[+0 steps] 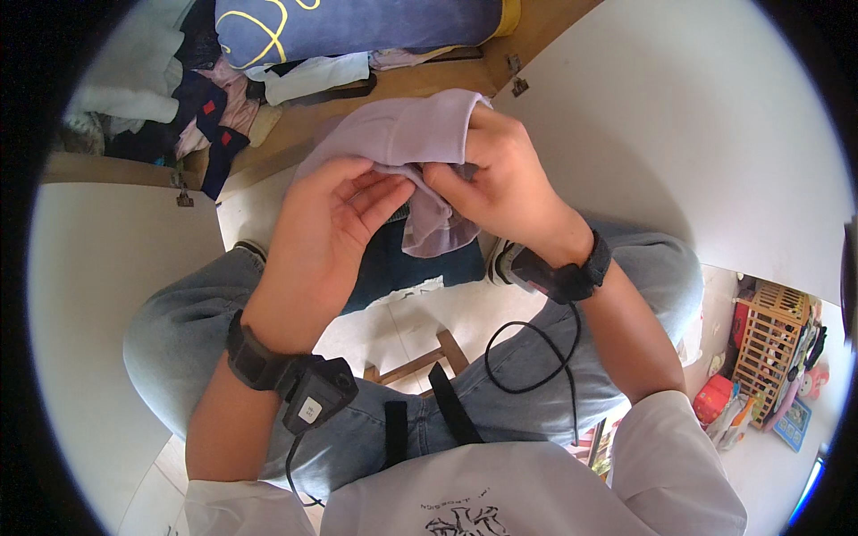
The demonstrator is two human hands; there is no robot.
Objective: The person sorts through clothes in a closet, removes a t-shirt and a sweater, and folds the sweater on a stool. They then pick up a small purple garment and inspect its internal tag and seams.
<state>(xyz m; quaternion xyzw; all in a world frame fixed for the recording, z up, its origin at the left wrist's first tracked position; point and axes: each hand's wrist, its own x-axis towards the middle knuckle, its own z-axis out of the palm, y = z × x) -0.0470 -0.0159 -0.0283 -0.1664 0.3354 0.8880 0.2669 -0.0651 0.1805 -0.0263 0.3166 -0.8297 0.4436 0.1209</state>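
Note:
A lavender fabric garment (395, 130) is bunched up in front of me, level with the lower edge of an open wardrobe. My left hand (328, 228) pinches its near edge between thumb and fingers. On the other side, my right hand (506, 174) grips the turned hem, with some fingers hidden inside the cloth and the thumb in front. A sheerer flap of the same colour hangs below both hands. Under it, a dark teal cloth (415, 258) lies between my feet, with a torn-looking white edge at its near side.
Clothes lie heaped in the wardrobe (482, 77), beside a blue cushion (375, 27) with yellow lines. Its white doors (670, 120) stand open on both sides. A loose black cable (488, 362) hangs from my right wrist device. A wooden stool (415, 365) shows beneath me; a wooden crib (771, 342) stands far right.

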